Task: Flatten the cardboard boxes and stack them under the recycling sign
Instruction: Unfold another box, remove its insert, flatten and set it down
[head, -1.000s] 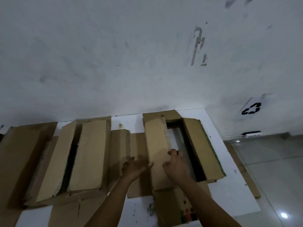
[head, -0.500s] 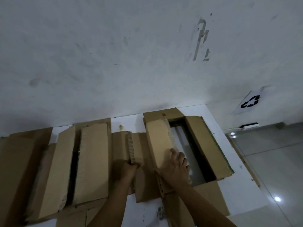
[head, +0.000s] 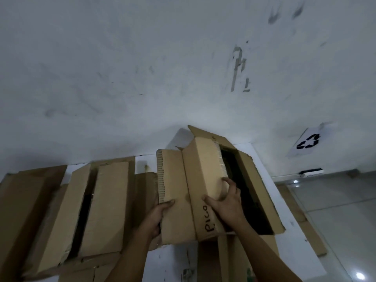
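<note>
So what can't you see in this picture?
Head view:
- Inside the held box: only dark between its flaps.
- Left hand: its fingers are tucked behind the cardboard.
- Leftmost box: cut off by the picture's edge.
- Floor under the sign: mostly hidden by the table.

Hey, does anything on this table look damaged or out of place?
Yes. The brown cardboard box held by both hands is tilted, and its left flap has a ragged edge with exposed corrugation. The white wall shows peeling tape marks.
</note>
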